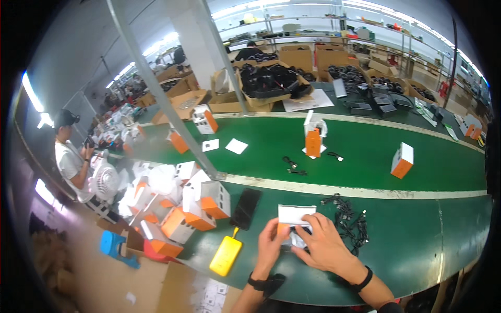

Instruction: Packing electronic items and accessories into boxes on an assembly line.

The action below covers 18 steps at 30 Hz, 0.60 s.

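A small white box with its lid flap raised is in front of me, near the middle of the workbench. My left hand grips its left side, where a bit of orange shows under the fingers. At the box's right side and opening is my right hand, fingers bent around it. Something whitish and dark lies between thumb and fingers in the opening, too covered to name. A tangle of black cables lies right of the box. To the left rest a black phone and a yellow power bank.
Piled orange-and-white boxes crowd the bench's left end. Beyond a pale rail, the green conveyor belt carries boxes, cards and cables. A metal post rises left of centre. A person stands at far left beside a white fan.
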### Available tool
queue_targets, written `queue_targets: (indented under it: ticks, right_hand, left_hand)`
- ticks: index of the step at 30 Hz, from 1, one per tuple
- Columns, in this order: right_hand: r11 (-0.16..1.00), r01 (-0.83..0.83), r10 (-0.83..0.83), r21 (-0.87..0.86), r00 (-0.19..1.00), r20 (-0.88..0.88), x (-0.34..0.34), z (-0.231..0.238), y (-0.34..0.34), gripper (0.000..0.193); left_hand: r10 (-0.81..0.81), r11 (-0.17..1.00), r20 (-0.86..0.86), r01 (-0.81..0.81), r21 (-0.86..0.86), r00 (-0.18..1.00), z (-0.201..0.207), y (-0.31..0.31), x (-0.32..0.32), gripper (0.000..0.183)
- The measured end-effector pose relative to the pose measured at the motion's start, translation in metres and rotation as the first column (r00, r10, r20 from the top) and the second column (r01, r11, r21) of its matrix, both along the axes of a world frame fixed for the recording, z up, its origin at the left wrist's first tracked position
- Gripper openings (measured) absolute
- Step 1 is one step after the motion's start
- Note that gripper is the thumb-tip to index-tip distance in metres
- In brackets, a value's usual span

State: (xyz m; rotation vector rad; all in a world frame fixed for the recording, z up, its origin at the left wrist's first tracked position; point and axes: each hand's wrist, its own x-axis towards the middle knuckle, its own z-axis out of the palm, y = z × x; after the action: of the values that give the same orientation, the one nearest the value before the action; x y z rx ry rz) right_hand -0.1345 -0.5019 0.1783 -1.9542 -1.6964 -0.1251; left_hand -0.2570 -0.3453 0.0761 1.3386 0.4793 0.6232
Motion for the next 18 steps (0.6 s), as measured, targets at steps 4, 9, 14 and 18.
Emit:
queue_targets:
  ticks: [4,9,14,18]
  right_hand:
    - [0.998,-0.061,0.061,0.014,0.998,0.029,0.009,-0.02,-0.005,0.042]
    - [0.99,0.025,-0.02,0.137,0.999,-0.035,-0.002,-0.037,0.004,0.039]
    - [0.827,0.47,-0.227,0.309,0.782,-0.58,-0.023,-0.064,0.015,0.033]
    - [0.894,0.223,-0.124,0.389,0.956,-0.265,-0.004,-0.069,-0.001,0.038]
  left_hand:
    - [0.009,0.998,-0.004,-0.009,0.07,1.0,0.003,0.004,0.009,0.026]
    - [-0.032,0.999,0.084,0.031,0.005,0.996,-0.005,0.011,0.004,0.027]
    - [-0.054,0.998,0.113,0.056,-0.011,0.992,0.013,0.008,0.007,0.031]
    - [-0.15,0.973,0.174,0.114,0.202,0.973,0.0,0.023,0.004,0.04]
